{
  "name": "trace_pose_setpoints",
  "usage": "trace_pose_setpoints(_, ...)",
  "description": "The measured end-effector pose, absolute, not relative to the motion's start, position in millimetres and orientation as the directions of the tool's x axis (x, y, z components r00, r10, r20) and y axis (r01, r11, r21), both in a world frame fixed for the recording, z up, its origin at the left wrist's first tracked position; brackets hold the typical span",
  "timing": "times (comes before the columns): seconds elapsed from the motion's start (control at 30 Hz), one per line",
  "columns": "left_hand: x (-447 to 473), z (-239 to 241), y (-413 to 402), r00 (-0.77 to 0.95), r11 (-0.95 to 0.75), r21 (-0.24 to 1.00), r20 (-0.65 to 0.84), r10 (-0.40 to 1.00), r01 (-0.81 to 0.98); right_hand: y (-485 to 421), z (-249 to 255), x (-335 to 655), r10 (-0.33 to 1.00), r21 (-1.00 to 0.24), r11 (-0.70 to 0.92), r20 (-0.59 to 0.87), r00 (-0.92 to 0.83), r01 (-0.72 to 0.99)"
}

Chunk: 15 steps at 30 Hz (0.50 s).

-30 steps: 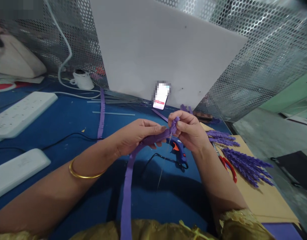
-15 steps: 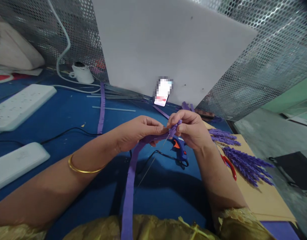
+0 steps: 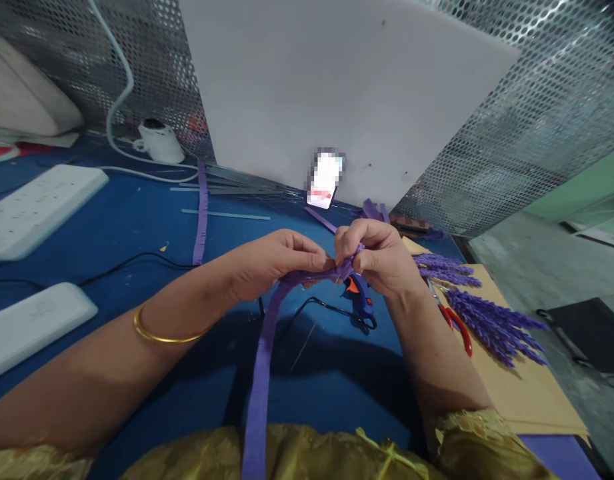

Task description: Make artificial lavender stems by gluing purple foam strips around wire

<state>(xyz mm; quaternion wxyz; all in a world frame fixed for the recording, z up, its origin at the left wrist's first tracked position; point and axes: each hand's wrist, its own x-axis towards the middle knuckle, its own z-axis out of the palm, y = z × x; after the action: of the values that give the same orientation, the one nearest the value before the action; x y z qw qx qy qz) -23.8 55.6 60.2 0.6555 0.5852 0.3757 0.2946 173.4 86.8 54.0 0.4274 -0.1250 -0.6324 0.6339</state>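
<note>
My left hand pinches a long purple paper strip between thumb and fingers; the strip hangs down across my lap. Right of it, my right hand is closed on a small purple fringed flower spike, where the strip's end wraps round. A thin wire stem slants down toward me from below the hands. Just under my right hand lies a blue glue gun with an orange trigger, partly covered by the hand.
Purple flower bunches and red-handled pliers lie on brown card at the right. White power strips are at the left. A lit phone leans on the white board. A cut purple strip lies behind my left arm.
The wire stem has turned and shows less clearly below the hands. The fringed end sits lower between my right fingers. Both hands stay close together, and the view has shifted slightly.
</note>
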Motion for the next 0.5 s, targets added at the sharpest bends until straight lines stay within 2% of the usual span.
trace_pose_setpoints(0.3, -17.8, 68.2, 52.8, 0.471, 0.18, 0.984, -0.158, 0.868, -0.002, 83.8, 58.3, 174.4, 0.727, -0.933, 0.153, 0.329, -0.603, -0.326)
trace_pose_setpoints(0.5, -17.6, 67.0, 51.9, 0.417, 0.148, 0.989, -0.144, 0.897, 0.022, 80.7, 60.9, 172.6, 0.776, -0.947, 0.186, 0.306, -0.551, -0.263)
